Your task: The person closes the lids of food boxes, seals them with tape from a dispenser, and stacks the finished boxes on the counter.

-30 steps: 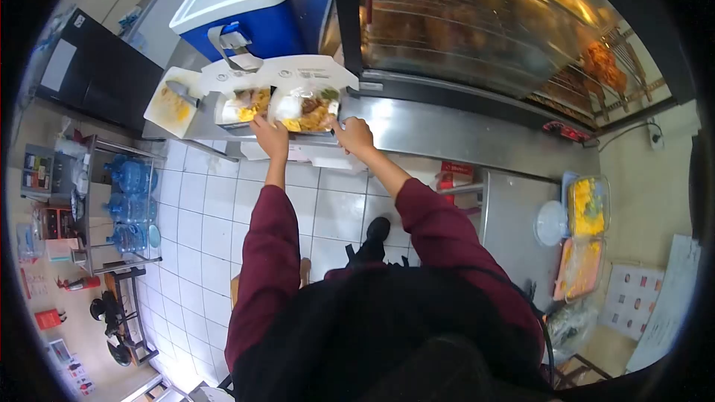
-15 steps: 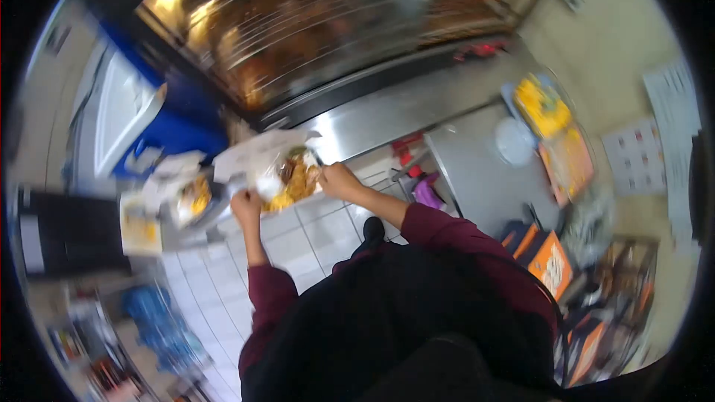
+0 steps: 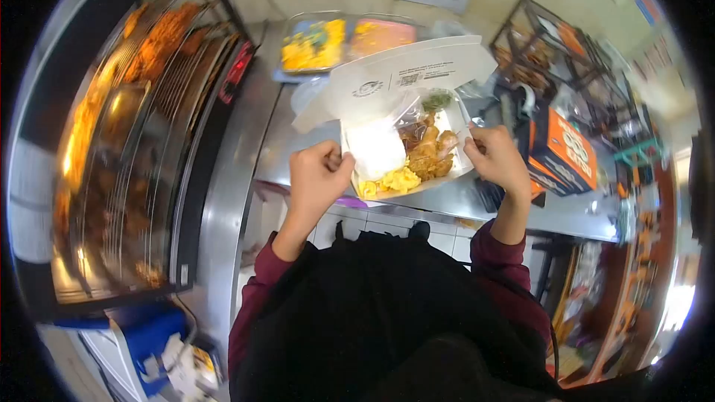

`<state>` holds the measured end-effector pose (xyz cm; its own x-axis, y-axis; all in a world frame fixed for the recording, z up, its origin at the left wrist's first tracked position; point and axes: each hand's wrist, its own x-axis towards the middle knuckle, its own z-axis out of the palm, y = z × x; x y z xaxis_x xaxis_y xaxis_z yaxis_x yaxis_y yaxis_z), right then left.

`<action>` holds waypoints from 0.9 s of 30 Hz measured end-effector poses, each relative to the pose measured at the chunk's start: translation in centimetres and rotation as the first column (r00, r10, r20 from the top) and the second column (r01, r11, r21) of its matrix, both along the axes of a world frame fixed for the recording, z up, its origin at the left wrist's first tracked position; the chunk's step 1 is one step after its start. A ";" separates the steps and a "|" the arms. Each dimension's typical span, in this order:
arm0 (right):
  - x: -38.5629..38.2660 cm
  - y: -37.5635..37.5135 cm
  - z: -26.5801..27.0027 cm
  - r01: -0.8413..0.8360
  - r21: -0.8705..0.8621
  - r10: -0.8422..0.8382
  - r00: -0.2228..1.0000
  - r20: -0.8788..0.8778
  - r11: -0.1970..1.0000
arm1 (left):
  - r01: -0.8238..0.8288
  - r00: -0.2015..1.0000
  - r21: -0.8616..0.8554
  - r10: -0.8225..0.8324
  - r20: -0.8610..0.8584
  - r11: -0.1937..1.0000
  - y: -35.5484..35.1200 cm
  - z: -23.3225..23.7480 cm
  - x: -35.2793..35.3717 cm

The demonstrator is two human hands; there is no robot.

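Observation:
Between my hands is a white cardboard food box (image 3: 465, 123) with its printed lid (image 3: 402, 71) raised at the far side. Inside it sit white rice (image 3: 376, 150), brown fried chicken (image 3: 432, 155), yellow scrambled egg (image 3: 395, 181), something green (image 3: 437, 100) and a small clear plastic bag (image 3: 408, 113). My left hand (image 3: 316, 175) is closed, pinching the box's left wall. On the opposite side, the closed fingers of my right hand (image 3: 495, 156) grip the right wall. The box is level in front of me, over the counter's near edge.
A metal counter (image 3: 277, 152) runs beneath. At its back stand a tray of yellow food (image 3: 313, 41) and a pink-bottomed tray (image 3: 383, 36). Orange-and-black boxes (image 3: 562, 152) and a dark rack (image 3: 551, 48) are to the right. A lit glass food warmer (image 3: 126, 156) fills the left.
My view has turned to the right, from the warmer to the counter with the trays. The food box has come along in both hands and is now over that counter's edge.

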<state>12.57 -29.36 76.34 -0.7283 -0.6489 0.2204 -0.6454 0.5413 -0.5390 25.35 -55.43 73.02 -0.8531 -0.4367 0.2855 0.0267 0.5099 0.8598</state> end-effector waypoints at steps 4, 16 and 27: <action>-1.7 3.3 -5.4 0.182 0.124 -0.187 0.982 0.029 0.975 | 0.124 0.990 0.035 -0.126 0.062 0.992 2.1 -6.7 -5.7; -10.2 1.5 -5.3 0.202 -0.558 -0.208 0.977 0.053 0.805 | 0.197 0.980 0.402 -0.163 -0.117 0.894 1.2 -3.1 -11.8; -9.6 -1.1 -7.0 0.358 -0.726 0.218 0.794 0.568 0.587 | 0.317 0.937 0.571 -0.157 -0.312 0.757 5.6 -2.1 -12.9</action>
